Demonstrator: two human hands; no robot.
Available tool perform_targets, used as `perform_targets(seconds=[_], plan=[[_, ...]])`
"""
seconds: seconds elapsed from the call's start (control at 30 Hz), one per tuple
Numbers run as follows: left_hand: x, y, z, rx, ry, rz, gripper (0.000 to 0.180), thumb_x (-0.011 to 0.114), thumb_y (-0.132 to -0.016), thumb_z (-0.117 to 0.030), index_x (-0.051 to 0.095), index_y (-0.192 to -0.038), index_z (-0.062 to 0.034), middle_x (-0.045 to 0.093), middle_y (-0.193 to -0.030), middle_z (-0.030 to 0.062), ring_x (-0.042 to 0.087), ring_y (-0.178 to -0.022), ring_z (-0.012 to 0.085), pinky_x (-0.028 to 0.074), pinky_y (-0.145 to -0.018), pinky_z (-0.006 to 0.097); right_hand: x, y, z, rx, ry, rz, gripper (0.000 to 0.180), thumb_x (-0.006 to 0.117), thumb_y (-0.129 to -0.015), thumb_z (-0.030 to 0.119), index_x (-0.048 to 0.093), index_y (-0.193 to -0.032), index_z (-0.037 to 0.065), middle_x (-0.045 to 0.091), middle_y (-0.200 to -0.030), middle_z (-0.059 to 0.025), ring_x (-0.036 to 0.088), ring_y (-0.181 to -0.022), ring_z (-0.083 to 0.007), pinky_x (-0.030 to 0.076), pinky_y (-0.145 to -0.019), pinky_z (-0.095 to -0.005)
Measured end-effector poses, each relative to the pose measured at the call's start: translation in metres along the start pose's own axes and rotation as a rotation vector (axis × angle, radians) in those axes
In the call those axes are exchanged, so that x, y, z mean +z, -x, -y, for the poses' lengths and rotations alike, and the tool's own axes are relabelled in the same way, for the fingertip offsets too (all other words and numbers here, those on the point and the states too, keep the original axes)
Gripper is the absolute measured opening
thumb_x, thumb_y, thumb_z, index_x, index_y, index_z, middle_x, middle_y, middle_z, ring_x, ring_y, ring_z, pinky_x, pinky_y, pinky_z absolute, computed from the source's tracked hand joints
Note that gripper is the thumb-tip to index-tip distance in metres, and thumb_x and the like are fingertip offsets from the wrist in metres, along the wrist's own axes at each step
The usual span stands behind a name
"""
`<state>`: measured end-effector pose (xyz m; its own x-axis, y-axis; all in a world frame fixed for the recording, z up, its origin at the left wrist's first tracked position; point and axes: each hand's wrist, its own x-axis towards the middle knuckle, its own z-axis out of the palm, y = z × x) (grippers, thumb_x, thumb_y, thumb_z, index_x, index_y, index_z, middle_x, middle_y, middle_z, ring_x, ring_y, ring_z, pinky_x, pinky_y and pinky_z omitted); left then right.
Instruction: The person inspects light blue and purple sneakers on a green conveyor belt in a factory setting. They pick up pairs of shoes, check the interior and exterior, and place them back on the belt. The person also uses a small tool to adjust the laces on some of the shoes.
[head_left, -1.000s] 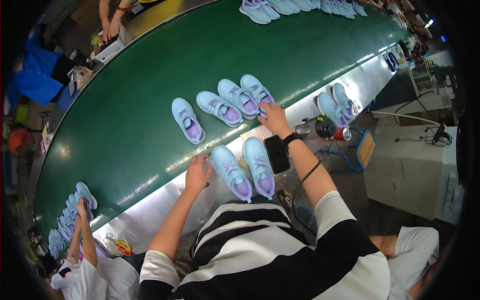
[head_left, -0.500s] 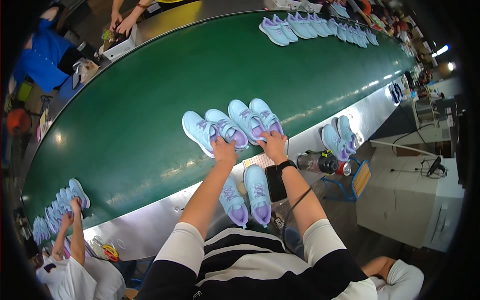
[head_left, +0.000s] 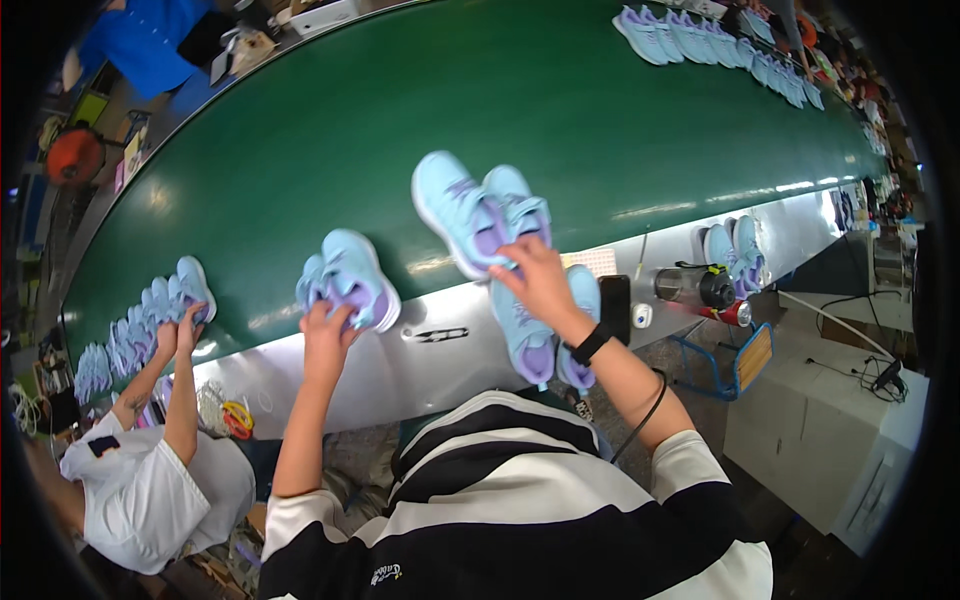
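Observation:
My left hand point(head_left: 328, 335) grips the heels of a pair of light blue sneakers point(head_left: 355, 265) with purple linings, at the near edge of the green work surface point(head_left: 290, 160). Farther right, my right hand point(head_left: 545, 285) has its fingers closed on the heel end of another pair of sneakers point(head_left: 450, 205), whose toes point away from me. These two shoes look tilted, and I cannot tell whether they touch the surface. Partly behind my right hand and wrist, a third pair of sneakers point(head_left: 525, 345) rests on the metal ledge point(head_left: 430, 365), heels toward me.
Thread snips point(head_left: 440, 335) lie on the ledge. A phone point(head_left: 616, 308), a bottle point(head_left: 695, 287), a red can point(head_left: 737, 313) and more sneakers point(head_left: 745, 260) are to the right. At left, a co-worker's hands point(head_left: 185, 330) touch a row of sneakers point(head_left: 145, 310). More shoes point(head_left: 690, 38) line the far edge.
The four sneakers that stood together are now split into two pairs. My left hand has carried one pair left; my right hand keeps the other. My view has shifted left.

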<state>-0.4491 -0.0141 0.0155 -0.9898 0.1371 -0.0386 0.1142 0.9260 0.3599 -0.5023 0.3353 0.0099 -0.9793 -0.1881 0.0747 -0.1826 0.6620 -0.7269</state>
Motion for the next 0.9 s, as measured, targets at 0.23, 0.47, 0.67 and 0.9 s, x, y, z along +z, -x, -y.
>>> perform_targets(seconds=[0.23, 0.47, 0.67, 0.9], plan=[[-0.012, 0.159, 0.095, -0.179, -0.137, 0.013, 0.035, 0.067, -0.066, -0.002, 0.065, -0.099, -0.0109, 0.051, -0.103, 0.0146, 0.048, -0.099, 0.0353, 0.037, -0.089, 0.045, 0.120, 0.075, 0.111, -0.221, 0.110, 0.228, 0.026, 0.065, -0.080, 0.025, 0.058, -0.102, 0.013, 0.053, -0.093, -0.0170, 0.054, -0.089, -0.0329, 0.040, -0.078, -0.0412], [0.002, 0.207, 0.053, -0.517, 0.372, -0.071, 0.033, 0.065, -0.075, -0.010, 0.059, -0.106, 0.0003, 0.050, -0.109, 0.0216, 0.053, -0.095, 0.0320, 0.043, -0.083, 0.038, 0.146, 0.111, 0.118, -0.230, -0.049, 0.596, 0.022, 0.063, -0.080, 0.020, 0.053, -0.094, 0.006, 0.056, -0.085, -0.0113, 0.057, -0.086, -0.0290, 0.041, -0.074, -0.0443], [0.052, 0.182, 0.023, -0.659, 0.397, -0.117, 0.059, 0.067, -0.078, -0.021, 0.042, -0.127, 0.0025, 0.051, -0.101, 0.0239, 0.054, -0.086, 0.0374, 0.044, -0.079, 0.041, 0.144, 0.119, 0.090, 0.200, -0.113, 0.534, 0.057, 0.071, -0.073, 0.026, 0.044, -0.117, 0.003, 0.059, -0.092, -0.0205, 0.058, -0.082, -0.0374, 0.046, -0.073, -0.0440], [0.056, 0.185, 0.040, -0.591, 0.632, -0.028, 0.066, 0.059, -0.083, -0.005, 0.026, -0.141, -0.0056, 0.058, -0.109, 0.0231, 0.060, -0.091, 0.0303, 0.045, -0.079, 0.036, 0.182, 0.126, 0.070, 0.326, -0.304, 0.515, 0.062, 0.062, -0.076, 0.018, 0.036, -0.130, 0.001, 0.056, -0.104, -0.0275, 0.056, -0.093, -0.0439, 0.046, -0.079, -0.0457]])
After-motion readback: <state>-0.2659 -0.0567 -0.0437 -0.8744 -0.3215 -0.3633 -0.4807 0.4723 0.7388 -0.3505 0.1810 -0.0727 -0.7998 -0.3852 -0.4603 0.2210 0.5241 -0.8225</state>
